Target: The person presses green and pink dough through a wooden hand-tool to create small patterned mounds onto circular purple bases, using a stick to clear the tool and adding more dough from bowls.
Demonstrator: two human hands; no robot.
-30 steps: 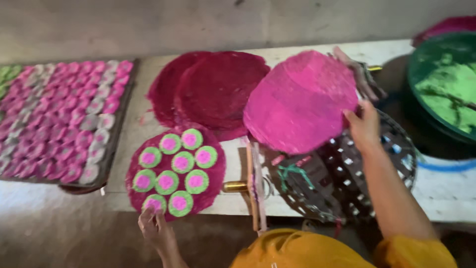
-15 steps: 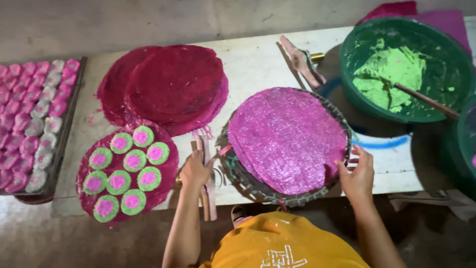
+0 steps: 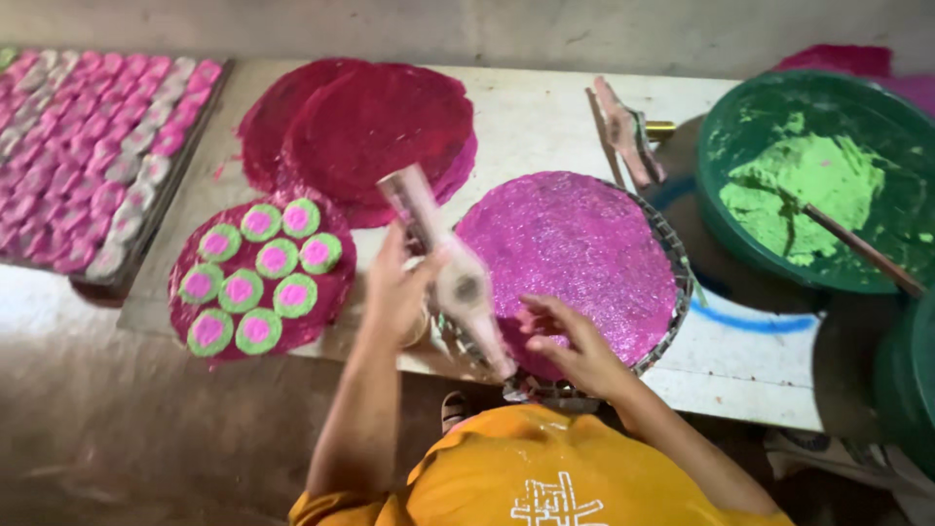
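While the left hand [image 3: 397, 292] lifts a long pale tool [image 3: 450, 268] off the table [image 3: 545, 122], I read the step as getting ready to work the pink sheet [image 3: 570, 258] — the tool is blurred, so I can't say just what kind it is. The fingers are closed round its middle, and it slants from far left to near right, its near end over the near edge of the wire tray [image 3: 672, 248] the sheet lies on. The right hand [image 3: 570, 341] rests on the sheet's near edge, fingers loosely spread and flat, gripping nothing.

The sheet lies at the table's middle, near side. To its left sits a dark red mat [image 3: 326, 292] carrying round green-and-pink pieces [image 3: 258, 278]; farther off lies a stack of red sheets [image 3: 375, 127]. A green basin [image 3: 828, 185] of green paste stands to the right.

My judgement — the next move calls for bringing the tool square over the sheet, with the right hand steadying the tray.
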